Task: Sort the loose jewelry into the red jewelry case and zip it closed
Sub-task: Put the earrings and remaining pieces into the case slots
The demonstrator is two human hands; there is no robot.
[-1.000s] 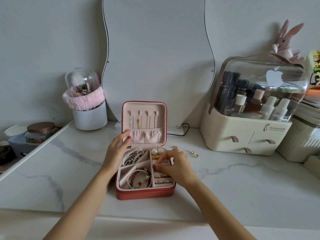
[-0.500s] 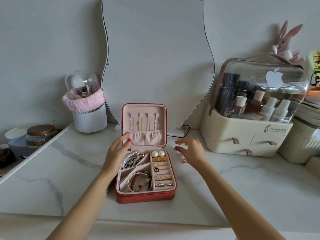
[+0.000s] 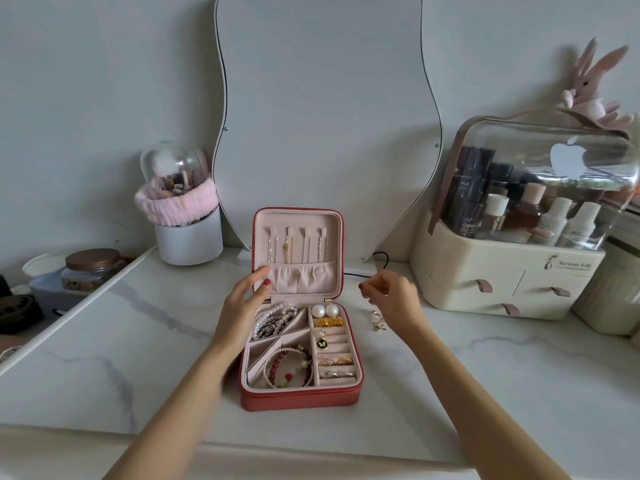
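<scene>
Silver loose jewelry piece [image 3: 378,320] on marble, just below right hand [image 3: 393,299], fingers loosely curled, empty; left hand [image 3: 246,299] farther, fingers straight against lid.

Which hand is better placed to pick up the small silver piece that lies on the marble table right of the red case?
The right hand, probably. It hovers just above the small silver jewelry piece on the white marble table, while the left hand rests against the lid of the open red jewelry case.

Single head-worn wide-angle view, which looked forward and down, close over the marble tabletop [image 3: 138,341], facing the wall mirror [image 3: 322,116].
</scene>
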